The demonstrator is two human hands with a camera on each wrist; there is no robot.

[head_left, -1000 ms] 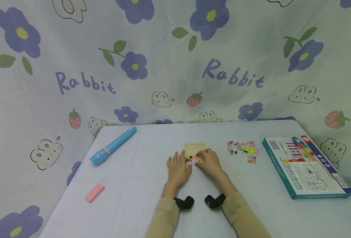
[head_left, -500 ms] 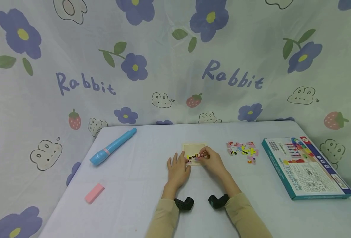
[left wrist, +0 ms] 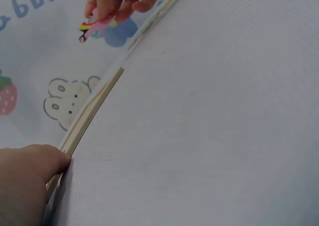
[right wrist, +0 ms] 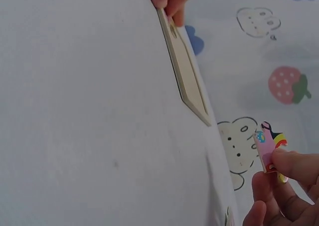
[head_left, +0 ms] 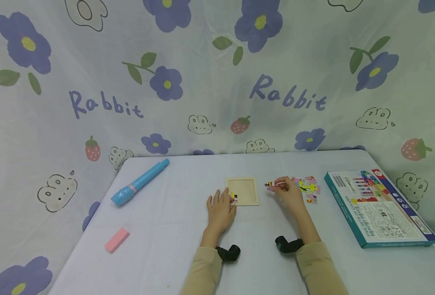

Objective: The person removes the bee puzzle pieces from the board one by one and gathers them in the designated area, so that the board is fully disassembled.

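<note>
My right hand (head_left: 290, 194) pinches a pink, yellow and black jigsaw piece (head_left: 270, 187) between thumb and fingers, lifted above the table right of a shallow wooden puzzle tray (head_left: 248, 204). In the right wrist view the jigsaw piece (right wrist: 266, 147) is tilted, its edge showing. My left hand (head_left: 220, 211) rests at the tray's near left corner with fingers spread, its thumb (left wrist: 54, 159) pressing the near edge. Beside those fingers, a small printed jigsaw piece (head_left: 234, 197) lies inside the tray, partly covered. Several joined jigsaw pieces (head_left: 309, 186) lie beyond my right hand, which hides some.
A flat boxed set (head_left: 383, 209) with a teal side lies at the right. On the left are a blue tube-shaped object (head_left: 140, 182) and a pink block (head_left: 117, 240). A printed curtain (head_left: 217, 82) hangs behind the white table (head_left: 166, 254).
My right hand has lifted a jigsaw piece out of the tray and carried it right, towards the joined pieces. More bare wood shows in the tray. The left hand has stayed in place.
</note>
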